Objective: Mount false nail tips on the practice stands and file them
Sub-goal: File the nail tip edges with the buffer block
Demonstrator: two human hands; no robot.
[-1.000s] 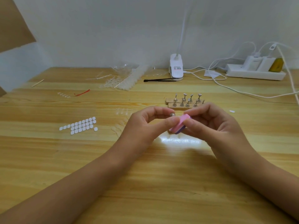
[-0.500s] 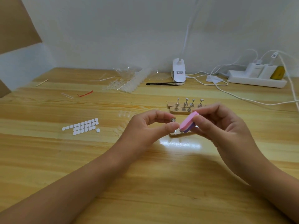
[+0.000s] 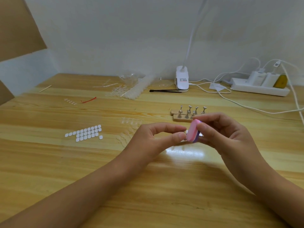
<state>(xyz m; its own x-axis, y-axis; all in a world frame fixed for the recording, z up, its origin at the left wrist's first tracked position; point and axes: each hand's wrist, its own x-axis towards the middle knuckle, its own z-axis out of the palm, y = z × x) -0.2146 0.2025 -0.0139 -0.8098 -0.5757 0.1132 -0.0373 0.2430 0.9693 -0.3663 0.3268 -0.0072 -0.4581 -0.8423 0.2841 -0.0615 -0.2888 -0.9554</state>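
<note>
We cannot identify small item (image 3: 184,132) pinched by left hand (image 3: 153,137): too small, half behind pink file (image 3: 191,133). End of front stand row (image 3: 181,118) hidden behind right hand (image 3: 227,134). Top edge cuts lamp neck (image 3: 195,30).

Wooden table (image 3: 49,162), white wall (image 3: 115,38), clip lamp (image 3: 182,79)

Above the wooden surface (image 3: 148,195) we see the left hand (image 3: 153,139) pinching a small piece (image 3: 185,132) between thumb and forefinger, too hidden for us to identify. The right hand (image 3: 225,134) grips a pink-and-purple file block (image 3: 193,133) on edge, its pink face touching the left fingertips. Just behind, metal practice stands (image 3: 189,112) sit upright on two wooden bases. To the left we find rows of white pads (image 3: 85,133); farther back lie clear nail tips (image 3: 131,91), black tweezers (image 3: 164,91), a clip lamp (image 3: 182,79) and a power strip (image 3: 259,89).
</note>
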